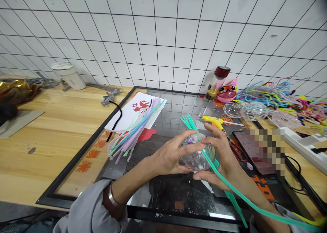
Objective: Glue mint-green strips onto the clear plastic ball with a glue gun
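Big wood tabletop w/ a black-framed glass sheet on it. Pale sticks lie in a bunch on the glass. Long green sticks cross the clear ball. L hand & R hand both cup the ball, mid-glass. Yellow glue gun just behind.

Head camera faces forward, down; close above table.

white tiled wall, wooden table

Bright, even light; warped edges.
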`<state>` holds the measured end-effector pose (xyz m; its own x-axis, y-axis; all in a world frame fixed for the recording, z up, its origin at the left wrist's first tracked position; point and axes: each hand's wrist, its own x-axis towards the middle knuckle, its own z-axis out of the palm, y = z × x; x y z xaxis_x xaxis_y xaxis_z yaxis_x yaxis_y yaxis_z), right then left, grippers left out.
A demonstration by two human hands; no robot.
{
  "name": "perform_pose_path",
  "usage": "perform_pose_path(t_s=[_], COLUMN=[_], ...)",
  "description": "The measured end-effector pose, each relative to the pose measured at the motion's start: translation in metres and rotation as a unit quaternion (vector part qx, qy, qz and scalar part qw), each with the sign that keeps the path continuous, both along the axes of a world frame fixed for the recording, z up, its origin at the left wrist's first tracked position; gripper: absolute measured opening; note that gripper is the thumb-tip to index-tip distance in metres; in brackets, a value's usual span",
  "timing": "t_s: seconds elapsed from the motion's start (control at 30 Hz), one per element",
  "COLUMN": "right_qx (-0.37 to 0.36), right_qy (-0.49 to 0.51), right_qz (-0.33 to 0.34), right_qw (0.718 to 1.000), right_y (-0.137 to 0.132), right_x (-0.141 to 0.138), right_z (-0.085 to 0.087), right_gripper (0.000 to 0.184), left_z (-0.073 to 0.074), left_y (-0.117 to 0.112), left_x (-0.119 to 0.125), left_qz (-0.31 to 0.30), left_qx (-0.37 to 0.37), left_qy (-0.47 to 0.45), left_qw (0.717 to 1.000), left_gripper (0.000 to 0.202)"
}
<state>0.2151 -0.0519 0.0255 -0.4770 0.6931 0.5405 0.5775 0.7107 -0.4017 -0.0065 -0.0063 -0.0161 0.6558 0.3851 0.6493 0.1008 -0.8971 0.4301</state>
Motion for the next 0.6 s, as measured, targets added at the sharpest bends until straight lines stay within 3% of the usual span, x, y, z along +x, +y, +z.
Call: perform_pose_path(t_s=[0.17,0.33,0.6], right_qx=[-0.017,0.012,0.033], right_qy=[-0.019,-0.048,-0.078], right_qz=[-0.013,-0.015,-0.020], right_qw=[1.000,0.999,0.996], right_y=[-0.0040,-0.0037,-0.0007], right_x=[-0.0008,-0.0001,-0.0015], right_z=[0.0065,0.0081,0.0069], right_gripper=[0.071,0.066,0.069], left_z=[0.0003,-0.0012,-0.0052], left_y=[-0.0018,-0.0016,-0.0024], left_x=[-0.0005,-0.0002,0.0012], left_qz=[-0.009,-0.009,-0.016], left_qx=[-0.013,-0.001,-0.026], left_qy=[0.010,0.011,0.007], left_qw=[1.000,1.000,1.000], left_gripper=[0.088,0.085,0.083])
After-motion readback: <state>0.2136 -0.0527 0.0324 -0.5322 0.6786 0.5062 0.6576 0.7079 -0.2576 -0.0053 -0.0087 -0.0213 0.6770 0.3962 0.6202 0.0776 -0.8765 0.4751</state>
